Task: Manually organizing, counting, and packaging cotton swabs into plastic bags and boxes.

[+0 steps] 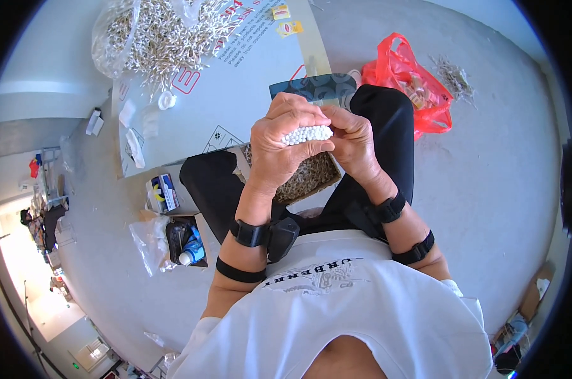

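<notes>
A tight bundle of cotton swabs [307, 134], its white tips packed together and facing up, is held above my lap. My left hand [270, 139] wraps round it, with fingers over the far side and thumb along the near side. At the bundle's right end my right hand [357, 144] is closed, its thumb and fingertips pressed against the edge. Below the hands, between my legs, a cardboard box [326, 186] holds many loose swabs, partly hidden by my hands. On the table ahead lies a large heap of cotton swabs [166, 41] beside a clear plastic bag [104, 47].
The printed table board [235, 82] carries a white tape roll [166, 100], small yellow packets [290, 28] and a dark translucent sheet [314, 88]. A red plastic bag [384, 66] stands right of my knee. Floor items include scattered swabs [454, 79] and a box with a blue bottle [192, 249].
</notes>
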Motion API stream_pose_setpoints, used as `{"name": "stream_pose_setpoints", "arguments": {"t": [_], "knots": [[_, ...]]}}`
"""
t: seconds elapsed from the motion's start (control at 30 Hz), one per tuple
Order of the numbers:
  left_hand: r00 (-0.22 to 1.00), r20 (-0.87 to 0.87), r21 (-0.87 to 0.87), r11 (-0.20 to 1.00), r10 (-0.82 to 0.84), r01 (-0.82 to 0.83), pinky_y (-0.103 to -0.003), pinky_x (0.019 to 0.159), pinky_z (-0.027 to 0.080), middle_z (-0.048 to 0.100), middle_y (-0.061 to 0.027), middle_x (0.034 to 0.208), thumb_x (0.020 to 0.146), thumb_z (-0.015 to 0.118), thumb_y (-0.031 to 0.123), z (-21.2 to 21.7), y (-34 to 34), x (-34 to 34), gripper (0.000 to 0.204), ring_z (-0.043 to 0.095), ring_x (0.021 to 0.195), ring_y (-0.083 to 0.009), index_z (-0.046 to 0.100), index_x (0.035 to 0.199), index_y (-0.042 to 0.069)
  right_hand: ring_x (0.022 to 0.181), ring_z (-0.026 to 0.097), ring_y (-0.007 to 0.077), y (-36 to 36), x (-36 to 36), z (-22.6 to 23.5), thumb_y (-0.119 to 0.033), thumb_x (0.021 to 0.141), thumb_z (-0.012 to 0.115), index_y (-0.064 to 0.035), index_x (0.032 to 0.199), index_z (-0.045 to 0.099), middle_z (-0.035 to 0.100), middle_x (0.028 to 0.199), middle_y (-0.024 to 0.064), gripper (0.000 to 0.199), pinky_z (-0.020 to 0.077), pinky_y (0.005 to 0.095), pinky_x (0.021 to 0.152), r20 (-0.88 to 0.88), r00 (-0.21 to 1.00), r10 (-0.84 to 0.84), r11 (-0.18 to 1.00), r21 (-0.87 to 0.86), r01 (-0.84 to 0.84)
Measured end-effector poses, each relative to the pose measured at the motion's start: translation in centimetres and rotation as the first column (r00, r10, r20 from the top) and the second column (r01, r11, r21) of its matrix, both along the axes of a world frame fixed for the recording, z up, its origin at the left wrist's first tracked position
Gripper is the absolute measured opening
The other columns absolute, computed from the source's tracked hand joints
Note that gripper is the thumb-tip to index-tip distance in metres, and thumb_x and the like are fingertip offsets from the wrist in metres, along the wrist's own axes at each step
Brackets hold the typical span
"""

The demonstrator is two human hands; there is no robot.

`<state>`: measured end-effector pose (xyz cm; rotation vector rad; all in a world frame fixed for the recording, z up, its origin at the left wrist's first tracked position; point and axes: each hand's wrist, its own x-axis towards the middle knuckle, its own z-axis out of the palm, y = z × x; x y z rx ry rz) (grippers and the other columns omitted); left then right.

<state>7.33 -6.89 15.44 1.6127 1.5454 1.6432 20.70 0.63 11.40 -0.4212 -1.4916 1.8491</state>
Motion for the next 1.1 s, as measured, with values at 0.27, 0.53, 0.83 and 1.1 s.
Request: {"name": "stream_pose_setpoints", "arguments": {"t": [0.27, 0.53, 0.83, 1.1], "knots": [[0.867, 0.498, -0.069, 0.996, -0.016, 0.058, -0.030, 0.089, 0.048, 0.065, -0.0048, 0.113, 0.072, 0.083, 0.010, 0.3, -1.1, 0.4, 0.051, 0.061, 0.101, -0.0193, 0.065, 0.119, 0.008, 0.086, 0.063, 0.0097, 0.4, 0.6, 0.6, -0.002, 0.082, 0.072, 0.0021, 0.112, 0.067, 0.070, 0.089, 0.0040, 0.030, 0.0511, 0.0234, 0.077, 0.214, 0.977, 0.011, 0.991, 0.127, -0.039], [0.954, -0.299, -0.149, 0.987, 0.014, -0.061, -0.038, 0.105, 0.042, 0.057, -0.0082, 0.135, 0.066, 0.063, -0.014, -0.3, -2.7, -1.4, 0.058, 0.050, 0.128, -0.0224, 0.068, 0.119, 0.010, 0.065, 0.063, 0.0088, 0.5, 0.5, 1.9, -0.014, 0.090, 0.067, 0.0009, 0.118, 0.064, 0.070, 0.089, 0.0078, 0.032, 0.0488, 0.0181, 0.053, 0.223, 0.974, 0.046, 0.840, -0.536, 0.082], [0.932, 0.355, -0.234, 0.972, 0.066, 0.020, -0.026, 0.084, 0.054, 0.070, -0.0057, 0.107, 0.081, 0.076, 0.002, -2.9, -2.9, -0.3, 0.031, 0.066, 0.096, -0.0132, 0.070, 0.111, 0.005, 0.067, 0.062, 0.0111, 1.6, 2.0, 1.1, -0.022, 0.098, 0.058, -0.0010, 0.116, 0.065, 0.068, 0.087, 0.0075, 0.028, 0.0513, 0.0209, 0.064, -0.076, 0.952, 0.297, 0.771, -0.570, -0.286], [0.903, 0.427, -0.186, 0.982, 0.049, 0.035, -0.025, 0.081, 0.052, 0.068, -0.0032, 0.105, 0.078, 0.078, 0.003, -2.0, -2.4, 0.5, 0.029, 0.065, 0.090, -0.0112, 0.071, 0.106, 0.004, 0.078, 0.059, 0.0068, 0.3, 1.5, 0.4, 0.004, 0.078, 0.074, -0.0011, 0.105, 0.071, 0.065, 0.089, 0.0012, 0.027, 0.0487, 0.0205, 0.070, 0.119, 0.993, -0.023, 0.999, 0.032, 0.019]]}}
